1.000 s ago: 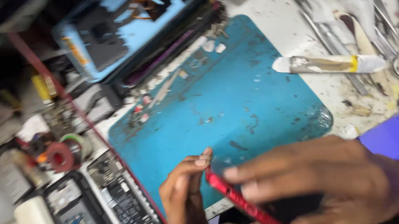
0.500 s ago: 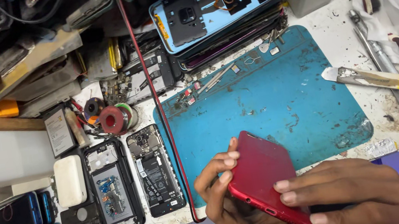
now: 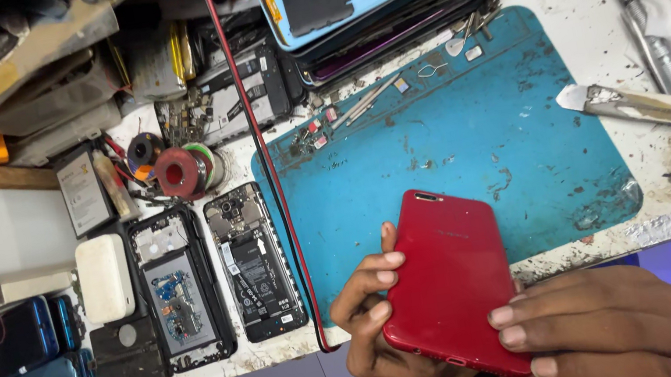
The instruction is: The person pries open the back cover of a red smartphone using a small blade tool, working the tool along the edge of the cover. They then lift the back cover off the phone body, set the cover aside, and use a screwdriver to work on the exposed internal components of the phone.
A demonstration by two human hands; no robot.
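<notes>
We grasp the red phone [image 3: 453, 273] back-up with both hands: left hand [image 3: 379, 328] gripping its left edge, right hand [image 3: 631, 330] apparently pinching its near-right corner, above the blue mat [image 3: 469, 133].

Bare left hand [image 3: 375, 333], bare right hand [image 3: 631, 330], short nails

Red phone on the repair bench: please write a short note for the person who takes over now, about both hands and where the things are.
Left hand: holds the red phone by its left edge, back side up.
Right hand: grips the phone's lower right end, fingers on top.
The phone is held over the near edge of the blue mat, tilted; its back cover is still on.
Opened phones lie left of the mat, a red cable runs along the mat's left edge, and tools lie to the right.
No tool in hand.
</notes>
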